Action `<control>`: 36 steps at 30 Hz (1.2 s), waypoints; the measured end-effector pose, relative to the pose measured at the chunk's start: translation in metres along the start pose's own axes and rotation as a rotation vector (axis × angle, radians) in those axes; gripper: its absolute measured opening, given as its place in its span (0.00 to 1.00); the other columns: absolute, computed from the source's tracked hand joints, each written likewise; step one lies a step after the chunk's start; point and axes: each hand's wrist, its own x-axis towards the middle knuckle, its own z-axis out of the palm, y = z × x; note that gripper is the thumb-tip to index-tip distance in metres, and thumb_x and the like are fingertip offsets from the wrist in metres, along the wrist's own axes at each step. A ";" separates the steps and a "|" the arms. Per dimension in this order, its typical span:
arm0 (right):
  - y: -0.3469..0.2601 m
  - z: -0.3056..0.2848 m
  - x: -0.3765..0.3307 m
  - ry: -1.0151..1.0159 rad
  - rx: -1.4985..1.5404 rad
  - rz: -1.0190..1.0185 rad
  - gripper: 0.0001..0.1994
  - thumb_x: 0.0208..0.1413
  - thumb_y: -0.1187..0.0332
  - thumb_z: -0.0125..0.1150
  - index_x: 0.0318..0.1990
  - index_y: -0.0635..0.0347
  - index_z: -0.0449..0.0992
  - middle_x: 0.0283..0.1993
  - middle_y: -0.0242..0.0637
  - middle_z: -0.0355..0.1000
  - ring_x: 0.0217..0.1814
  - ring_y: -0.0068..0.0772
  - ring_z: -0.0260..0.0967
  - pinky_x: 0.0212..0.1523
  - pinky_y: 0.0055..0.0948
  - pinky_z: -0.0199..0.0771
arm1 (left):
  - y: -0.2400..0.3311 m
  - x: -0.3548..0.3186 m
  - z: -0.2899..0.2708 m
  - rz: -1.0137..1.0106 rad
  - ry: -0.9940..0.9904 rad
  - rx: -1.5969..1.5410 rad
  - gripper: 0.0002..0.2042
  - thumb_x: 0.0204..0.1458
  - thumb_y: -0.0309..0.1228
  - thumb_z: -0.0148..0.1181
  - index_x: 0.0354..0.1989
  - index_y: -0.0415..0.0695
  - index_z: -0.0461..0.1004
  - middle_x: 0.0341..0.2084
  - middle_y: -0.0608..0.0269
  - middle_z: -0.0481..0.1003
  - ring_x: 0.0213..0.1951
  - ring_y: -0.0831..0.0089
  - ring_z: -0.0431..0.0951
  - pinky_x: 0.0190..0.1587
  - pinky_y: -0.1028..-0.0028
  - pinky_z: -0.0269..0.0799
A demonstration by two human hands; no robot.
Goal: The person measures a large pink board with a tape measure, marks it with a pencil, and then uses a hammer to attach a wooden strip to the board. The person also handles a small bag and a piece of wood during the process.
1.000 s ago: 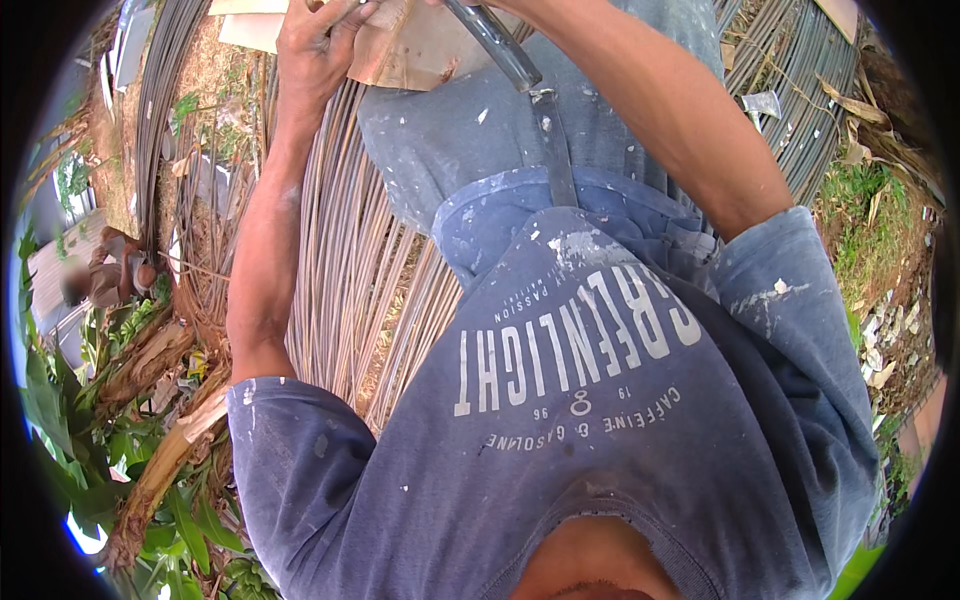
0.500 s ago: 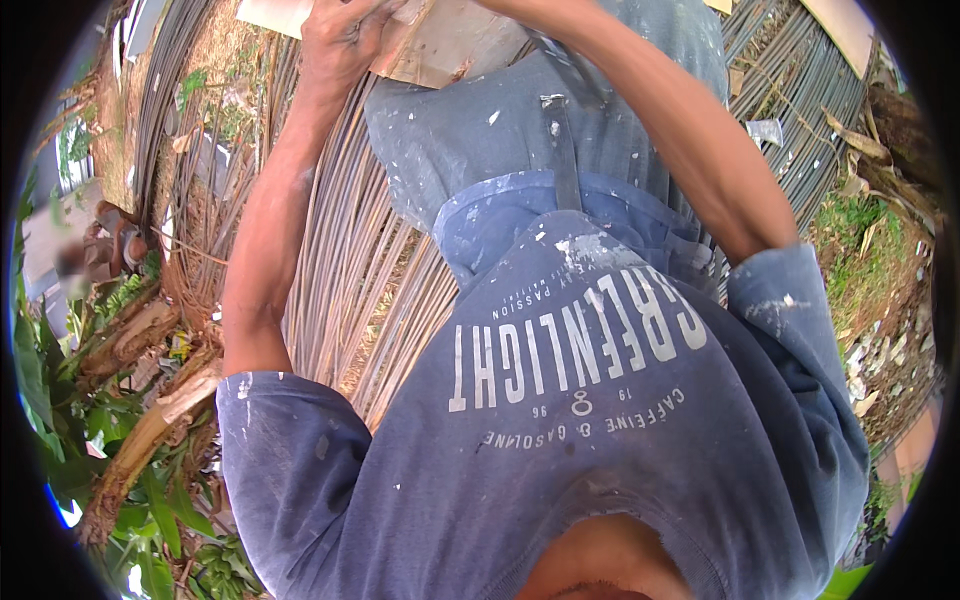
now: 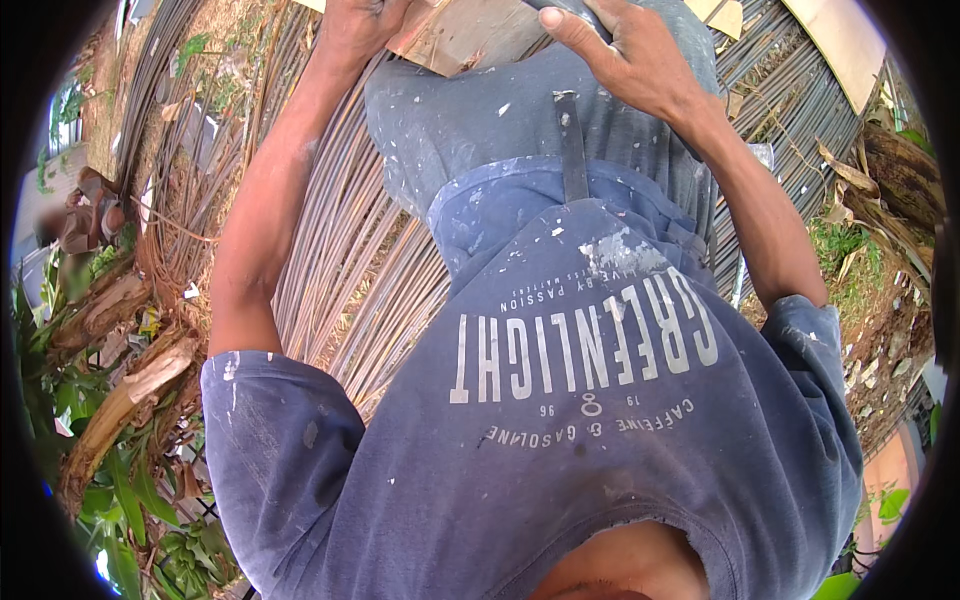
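A weathered wooden board [image 3: 465, 38] lies across my lap at the top of the view, its far part cut off. My left hand [image 3: 365, 22] is closed at the board's left edge, and its fingertips are out of view. Closer to my body, my right hand [image 3: 640, 62] is wrapped round a dark, rod-like thing [image 3: 575, 12]. Its thumb points left over the board's right side. Most of that dark thing lies beyond the upper edge, so its kind does not show. Under both hands are my paint-spotted work trousers [image 3: 480, 120].
Long bundles of thin metal rods [image 3: 345, 250] run beneath and beside me. Cut logs [image 3: 130, 400] and green plants lie at the left. Another person [image 3: 90, 215] is blurred at far left. A pale panel [image 3: 840, 45] and a dry trunk [image 3: 905, 180] are on the right.
My right hand has come back from beyond the top edge toward my body, with the dark thing in it. The left hand and the board have shifted slightly up and right in view.
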 end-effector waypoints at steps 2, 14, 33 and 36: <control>-0.003 -0.003 -0.003 -0.053 0.000 0.031 0.26 0.62 0.48 0.51 0.37 0.70 0.75 0.27 0.52 0.72 0.30 0.44 0.71 0.34 0.42 0.69 | 0.002 0.004 -0.001 0.107 0.007 0.007 0.13 0.45 0.15 0.58 0.38 0.44 0.81 0.36 0.56 0.74 0.39 0.61 0.76 0.43 0.67 0.70; -0.009 0.000 -0.008 -0.006 0.200 0.001 0.27 0.62 0.46 0.50 0.32 0.67 0.75 0.21 0.44 0.69 0.26 0.36 0.68 0.31 0.39 0.67 | 0.009 0.004 0.014 0.119 0.120 -0.148 0.08 0.49 0.16 0.57 0.36 0.40 0.77 0.41 0.55 0.74 0.44 0.61 0.75 0.48 0.66 0.71; 0.055 0.004 0.012 0.127 -0.212 -0.361 0.24 0.61 0.47 0.56 0.33 0.64 0.77 0.20 0.39 0.67 0.21 0.35 0.68 0.26 0.34 0.67 | 0.002 0.000 0.009 0.121 -0.078 0.316 0.15 0.43 0.25 0.66 0.42 0.48 0.76 0.37 0.53 0.71 0.36 0.56 0.76 0.36 0.66 0.73; 0.060 0.002 0.020 0.076 -0.236 -0.351 0.28 0.63 0.43 0.50 0.37 0.64 0.78 0.22 0.42 0.69 0.24 0.38 0.70 0.30 0.37 0.69 | -0.003 -0.004 0.011 0.077 -0.023 0.274 0.15 0.42 0.24 0.65 0.41 0.50 0.77 0.38 0.51 0.72 0.35 0.54 0.76 0.35 0.63 0.74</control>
